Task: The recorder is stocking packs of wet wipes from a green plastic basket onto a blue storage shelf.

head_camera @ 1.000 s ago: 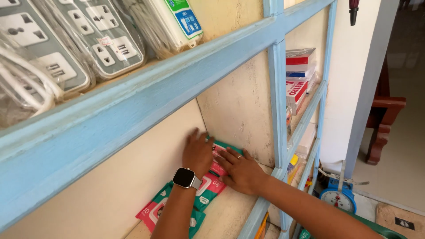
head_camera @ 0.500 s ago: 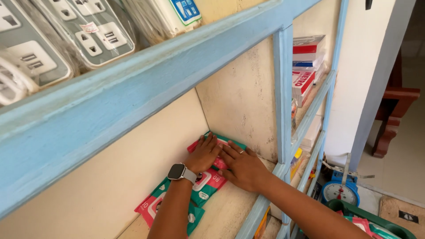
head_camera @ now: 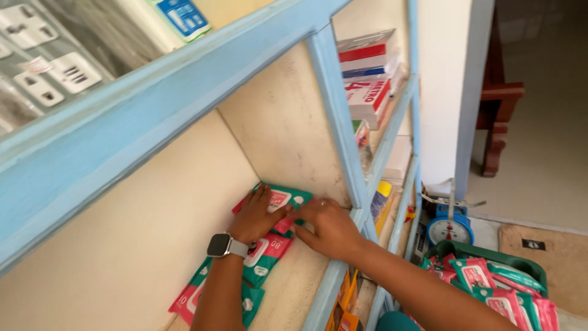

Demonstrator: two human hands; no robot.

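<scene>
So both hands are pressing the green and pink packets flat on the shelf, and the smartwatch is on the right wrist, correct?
Not quite: the smartwatch is on the left wrist, not the right, as the head view shows. The rest holds: the left hand and the right hand both rest on the green and pink packets lying flat on the shelf.

A light-blue painted wooden shelf [head_camera: 334, 288] with a pale board for its floor carries a row of flat green-and-pink packets [head_camera: 263, 254] laid overlapping, running from the near left to the far right corner against the cream back wall. The farthest packet [head_camera: 288, 197] lies flat in that corner, just beside the blue upright post [head_camera: 337, 122]. On the shelf above [head_camera: 92, 141] lie white socket strips in clear wrapping [head_camera: 46, 73].
</scene>
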